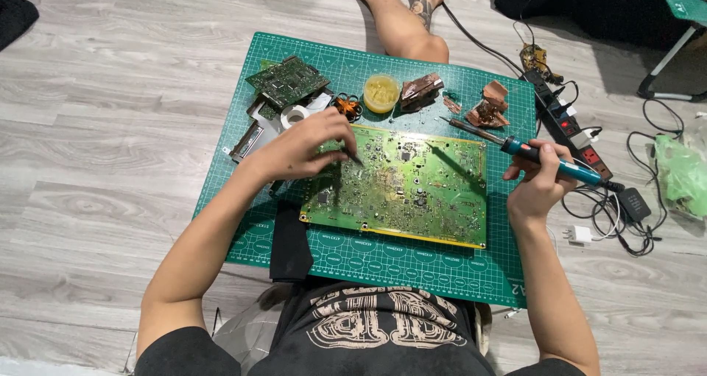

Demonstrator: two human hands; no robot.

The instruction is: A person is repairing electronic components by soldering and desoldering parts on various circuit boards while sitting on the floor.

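green plastic bag [681, 173], crumpled, translucent, on floor far right of right hand [541, 181], beyond power strip. small round yellow tub [381, 93], open, on mat just beyond left hand [305, 149]. no labels, signs or screens to tell apart.

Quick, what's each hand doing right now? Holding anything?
Left hand: fingers pinched shut on a thin dark tool touching the large circuit board.
Right hand: closed around the blue-handled soldering iron.
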